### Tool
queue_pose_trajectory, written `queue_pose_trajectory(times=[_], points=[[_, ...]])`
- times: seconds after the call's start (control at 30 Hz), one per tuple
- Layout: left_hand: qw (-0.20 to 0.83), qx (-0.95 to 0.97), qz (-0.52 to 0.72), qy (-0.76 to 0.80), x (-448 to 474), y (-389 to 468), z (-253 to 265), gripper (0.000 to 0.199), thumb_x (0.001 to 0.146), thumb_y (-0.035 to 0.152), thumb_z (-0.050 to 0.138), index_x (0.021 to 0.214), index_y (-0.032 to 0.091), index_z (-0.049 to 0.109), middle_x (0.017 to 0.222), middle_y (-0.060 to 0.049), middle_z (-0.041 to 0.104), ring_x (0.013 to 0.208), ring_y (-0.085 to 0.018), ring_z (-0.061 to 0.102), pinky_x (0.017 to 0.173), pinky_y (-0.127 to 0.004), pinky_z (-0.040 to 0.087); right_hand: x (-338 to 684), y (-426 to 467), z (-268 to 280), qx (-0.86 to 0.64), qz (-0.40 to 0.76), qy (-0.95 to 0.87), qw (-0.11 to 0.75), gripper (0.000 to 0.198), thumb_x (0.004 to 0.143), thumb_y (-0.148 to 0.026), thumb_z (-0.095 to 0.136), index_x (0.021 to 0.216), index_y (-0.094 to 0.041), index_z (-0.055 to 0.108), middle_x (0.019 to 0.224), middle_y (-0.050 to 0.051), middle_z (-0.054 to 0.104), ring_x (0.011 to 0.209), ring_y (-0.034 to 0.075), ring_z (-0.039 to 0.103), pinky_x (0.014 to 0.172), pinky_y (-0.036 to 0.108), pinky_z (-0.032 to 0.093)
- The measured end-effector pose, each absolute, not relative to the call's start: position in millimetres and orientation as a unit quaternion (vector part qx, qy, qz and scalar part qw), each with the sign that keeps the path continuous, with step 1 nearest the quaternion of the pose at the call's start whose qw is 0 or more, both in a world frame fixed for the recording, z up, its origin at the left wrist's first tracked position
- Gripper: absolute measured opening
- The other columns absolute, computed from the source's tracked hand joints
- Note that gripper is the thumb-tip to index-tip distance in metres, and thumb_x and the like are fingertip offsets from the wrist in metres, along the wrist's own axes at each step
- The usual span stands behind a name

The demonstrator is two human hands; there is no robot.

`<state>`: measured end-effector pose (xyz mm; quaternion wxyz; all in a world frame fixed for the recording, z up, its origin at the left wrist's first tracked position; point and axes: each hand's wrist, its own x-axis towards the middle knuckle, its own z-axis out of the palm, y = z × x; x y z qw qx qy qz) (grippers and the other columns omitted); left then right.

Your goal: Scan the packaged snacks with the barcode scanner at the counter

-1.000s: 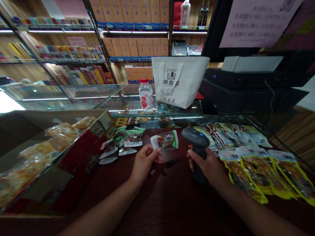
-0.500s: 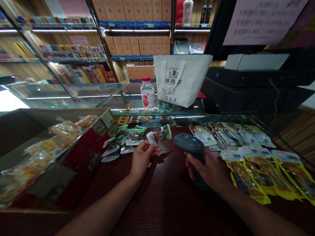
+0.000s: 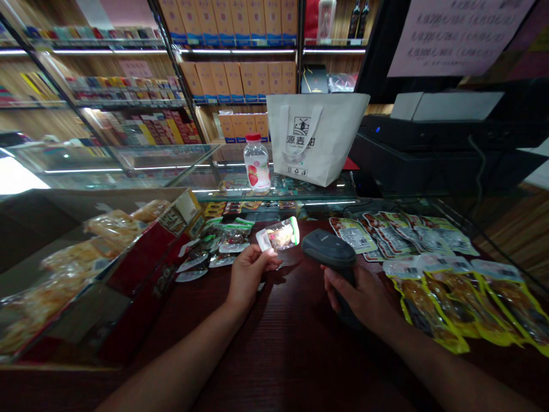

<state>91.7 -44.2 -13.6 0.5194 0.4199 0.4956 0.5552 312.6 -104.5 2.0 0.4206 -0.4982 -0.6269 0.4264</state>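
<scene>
Shelves (image 3: 240, 105) of boxes (image 3: 238, 81) line the back of the shop, behind a dark red worktop (image 3: 291, 332). Your packet (image 3: 281, 233) appears held clear of that surface, near the middle, tilted, its green-edged end away from you. Bright light falls on its face; no print can be read there. Your left hand (image 3: 253, 270) has its grip pinched on the near, white end only, thumb against fingers. Your right hand (image 3: 360, 292) is wrapped round the handle of the scanner (image 3: 329, 249), whose nose points at the packet without touching it; trigger pressure cannot be told.

Risks noted, as judged: the one-end pinch could let your packet swivel or slip; glare off creased film could hide its markings; a forward push of your right hand could knock the packet loose. Similar packets (image 3: 234, 236) lie just left of it, so a dropped one could be confused with them.

Further out, you have a carton (image 3: 139, 269) at left, pouches (image 3: 441, 300) at right, and a bottle (image 3: 257, 167) beside a white bag (image 3: 330, 137) beyond.
</scene>
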Motion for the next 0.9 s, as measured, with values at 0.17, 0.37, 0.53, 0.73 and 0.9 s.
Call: queue_pose_trajectory(times=[0.17, 0.37, 0.53, 0.73, 0.9], points=[[0.52, 0.42, 0.553, 0.498, 91.8, -43.7, -13.9, 0.031, 0.069, 0.035, 0.08, 0.081, 0.011, 0.063, 0.074, -0.005, 0.071, 0.065, -0.013, 0.068, 0.062, -0.019, 0.055, 313.2, -103.8, 0.2, -0.489, 0.444, -0.619, 0.424, 0.042, 0.093, -0.056, 0.049, 0.076, -0.018, 0.054, 0.052, 0.0, 0.059, 0.045, 0.013, 0.056, 0.051, 0.025, 0.044], [0.535, 0.402, 0.574, 0.472, 91.1, -44.1, -13.6, 0.036, 0.068, 0.035, 0.083, 0.084, 0.012, 0.059, 0.074, -0.004, 0.07, 0.064, -0.014, 0.069, 0.063, -0.022, 0.056, 313.8, -102.9, -0.9, -0.488, 0.453, -0.615, 0.423, 0.043, 0.093, -0.057, 0.05, 0.075, -0.018, 0.055, 0.051, -0.001, 0.058, 0.043, 0.013, 0.054, 0.049, 0.025, 0.044], [0.562, 0.298, 0.631, 0.444, 86.8, -46.2, -3.5, 0.015, 0.084, 0.015, 0.068, 0.091, 0.012, 0.055, 0.095, -0.011, 0.073, 0.08, -0.016, 0.073, 0.073, -0.024, 0.059, 311.3, -99.9, -5.6, -0.484, 0.48, -0.581, 0.444, 0.042, 0.089, -0.059, 0.054, 0.082, -0.018, 0.055, 0.052, -0.002, 0.058, 0.041, 0.013, 0.052, 0.045, 0.024, 0.042], [0.555, 0.159, 0.701, 0.42, 76.1, -38.7, 19.4, 0.015, 0.091, -0.002, 0.048, 0.084, 0.01, 0.054, 0.095, -0.013, 0.073, 0.084, -0.016, 0.074, 0.074, -0.021, 0.06, 311.1, -98.3, -8.3, -0.475, 0.485, -0.587, 0.442, 0.041, 0.091, -0.059, 0.053, 0.08, -0.019, 0.052, 0.049, -0.004, 0.056, 0.041, 0.012, 0.053, 0.046, 0.023, 0.042], [0.559, 0.094, 0.705, 0.426, 65.4, -29.4, 25.8, 0.027, 0.093, -0.003, 0.041, 0.112, 0.004, 0.06, 0.086, -0.012, 0.073, 0.074, -0.014, 0.073, 0.07, -0.018, 0.061, 309.4, -97.7, -9.0, -0.463, 0.498, -0.573, 0.458, 0.04, 0.09, -0.058, 0.055, 0.08, -0.02, 0.051, 0.05, -0.005, 0.056, 0.04, 0.012, 0.053, 0.044, 0.023, 0.042]])
